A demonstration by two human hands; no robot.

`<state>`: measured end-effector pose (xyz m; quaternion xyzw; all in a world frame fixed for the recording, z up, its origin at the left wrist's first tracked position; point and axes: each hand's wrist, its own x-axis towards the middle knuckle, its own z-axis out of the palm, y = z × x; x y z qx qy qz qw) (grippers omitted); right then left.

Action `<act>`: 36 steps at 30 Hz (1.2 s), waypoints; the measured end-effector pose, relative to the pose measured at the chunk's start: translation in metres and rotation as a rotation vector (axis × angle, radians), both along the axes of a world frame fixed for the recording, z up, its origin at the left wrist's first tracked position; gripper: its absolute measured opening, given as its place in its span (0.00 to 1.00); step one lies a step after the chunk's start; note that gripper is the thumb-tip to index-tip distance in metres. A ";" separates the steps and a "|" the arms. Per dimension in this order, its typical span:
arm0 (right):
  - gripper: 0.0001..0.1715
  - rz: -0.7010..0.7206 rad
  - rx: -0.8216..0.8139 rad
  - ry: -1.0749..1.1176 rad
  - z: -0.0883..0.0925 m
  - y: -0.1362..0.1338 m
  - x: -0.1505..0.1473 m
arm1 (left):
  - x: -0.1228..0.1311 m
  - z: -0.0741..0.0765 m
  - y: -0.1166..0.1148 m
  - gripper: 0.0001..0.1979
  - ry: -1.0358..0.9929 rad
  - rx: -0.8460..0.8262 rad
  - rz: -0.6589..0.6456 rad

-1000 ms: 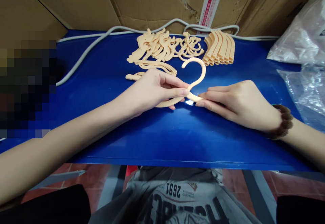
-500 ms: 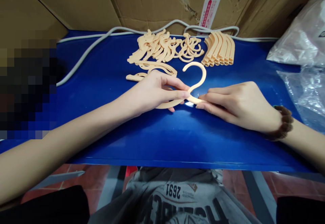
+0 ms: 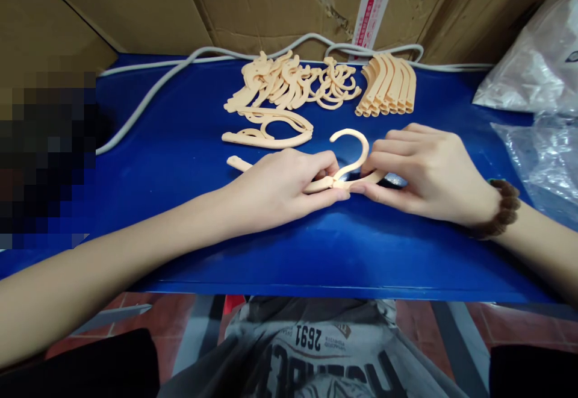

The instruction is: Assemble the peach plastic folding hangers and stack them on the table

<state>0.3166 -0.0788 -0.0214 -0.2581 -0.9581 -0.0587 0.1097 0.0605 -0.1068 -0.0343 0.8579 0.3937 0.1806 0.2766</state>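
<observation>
A beige plastic clothes hanger (image 3: pixel 363 147) lies between my hands near the middle of the blue table, its hook curving up and away from me. My left hand (image 3: pixel 289 184) is closed around the left arm of the hanger, thumb and fingers near the joint below the hook. The end of that arm sticks out behind the left hand. With thumb and fingers, my right hand (image 3: pixel 419 172) pinches the right arm beside the joint. Beyond the left hand lies a folded beige hanger (image 3: pixel 289 141).
Piles of curved beige hanger arms (image 3: pixel 275 82), loose hooks (image 3: pixel 336 85) and a neat stack of arm pieces (image 3: pixel 391 85) lie at the back of the blue table (image 3: pixel 289 253). A white cable (image 3: pixel 153 97) runs behind them. Cardboard (image 3: pixel 271 6) stands behind; plastic bags (image 3: pixel 528 67) lie right.
The hanger has turned and dropped slightly toward me. My left hand has shifted right over its left arm, uncovering the folded hanger, and my right hand's fingers have bent up.
</observation>
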 end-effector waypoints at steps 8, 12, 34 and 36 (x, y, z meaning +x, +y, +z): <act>0.27 -0.244 0.075 0.235 0.005 -0.001 -0.002 | 0.005 0.006 -0.004 0.13 0.289 0.210 -0.005; 0.23 -0.264 0.108 0.335 0.005 -0.006 -0.005 | 0.002 0.006 -0.004 0.14 0.265 0.290 0.015; 0.21 -0.004 -0.061 0.239 -0.005 -0.010 -0.007 | -0.003 -0.008 -0.005 0.15 0.303 0.664 -0.146; 0.22 -0.050 -0.112 0.274 -0.006 -0.009 -0.007 | -0.003 -0.009 -0.008 0.15 0.301 0.749 -0.169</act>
